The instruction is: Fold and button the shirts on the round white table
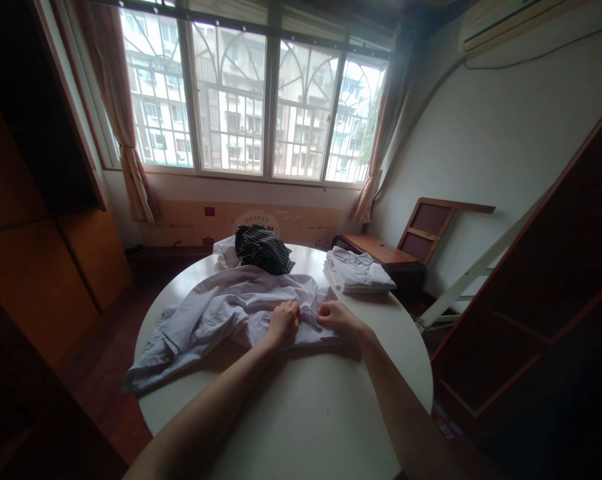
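Item: pale shirt (pixel 221 310). It is lying spread and rumpled across the middle of the round white table (pixel 301 407), one sleeve trailing off toward the left rim, so that the cloth is resting flat where I can work its near edge. The fabric is looking light lilac-white, thin, creased in soft ridges, with what seems a pocket or cuff showing at the left.

My left hand (pixel 283 323) is curling down onto the near hem, fingers bent and closed on a fold of the shirt. My right hand (pixel 337 316) is sitting just beside it, fingers likewise pinching the same edge; the two are gripping close together, which I judge is keeping the hem taut between them.

Beyond the shirt: a dark striped garment (pixel 261 248) is lying bunched at the far edge of the table, touching the shirt's far side. To the right, apart from it, a folded white stack (pixel 358 270) is sitting squared near the rim, kept clear of the spread cloth.

Beyond the table: a barred window (pixel 251 100) is lighting everything from behind.
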The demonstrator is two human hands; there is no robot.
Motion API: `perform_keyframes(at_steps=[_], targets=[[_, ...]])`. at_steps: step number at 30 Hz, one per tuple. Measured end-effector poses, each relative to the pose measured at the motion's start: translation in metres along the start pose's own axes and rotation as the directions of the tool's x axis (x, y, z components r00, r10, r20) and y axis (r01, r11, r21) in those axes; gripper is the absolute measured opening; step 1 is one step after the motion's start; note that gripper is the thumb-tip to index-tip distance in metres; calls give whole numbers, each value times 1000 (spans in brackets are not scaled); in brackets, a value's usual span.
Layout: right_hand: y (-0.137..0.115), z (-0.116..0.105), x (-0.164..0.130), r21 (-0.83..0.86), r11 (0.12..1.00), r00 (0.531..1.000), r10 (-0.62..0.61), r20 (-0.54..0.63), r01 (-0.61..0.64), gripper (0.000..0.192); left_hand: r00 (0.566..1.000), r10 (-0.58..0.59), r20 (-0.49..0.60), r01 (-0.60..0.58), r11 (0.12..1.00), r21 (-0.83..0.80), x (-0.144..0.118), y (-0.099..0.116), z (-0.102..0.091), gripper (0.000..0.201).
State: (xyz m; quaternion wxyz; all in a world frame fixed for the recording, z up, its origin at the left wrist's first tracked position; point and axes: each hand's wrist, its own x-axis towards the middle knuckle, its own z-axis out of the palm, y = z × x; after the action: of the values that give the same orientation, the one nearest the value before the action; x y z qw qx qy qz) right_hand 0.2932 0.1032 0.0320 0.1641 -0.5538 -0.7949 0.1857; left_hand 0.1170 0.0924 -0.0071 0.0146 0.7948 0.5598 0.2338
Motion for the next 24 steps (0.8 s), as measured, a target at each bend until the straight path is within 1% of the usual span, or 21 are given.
perform_keyframes(at_steps=[6, 14, 19, 24], targets=[[-1, -2, 1, 22, 1000, 999, 17, 27, -17, 12, 1000, 7, -7, -7, 1000, 0, 1, -1, 2, 19], [5, -5, 4, 38, 999, 993, -11, 117, 7, 11, 1000, 24, -16, -24, 1000, -1, 3, -2, 6, 19], [10, -4, 5, 101, 995, 983, -16, 185, -3, 13, 999, 35, -13, -35, 999, -9, 1, -1, 5, 18], [12, -5, 5, 168, 985, 976, -14, 215, -23, 16, 1000, 11, 0, -11, 1000, -9, 0, 0, 3, 19]])
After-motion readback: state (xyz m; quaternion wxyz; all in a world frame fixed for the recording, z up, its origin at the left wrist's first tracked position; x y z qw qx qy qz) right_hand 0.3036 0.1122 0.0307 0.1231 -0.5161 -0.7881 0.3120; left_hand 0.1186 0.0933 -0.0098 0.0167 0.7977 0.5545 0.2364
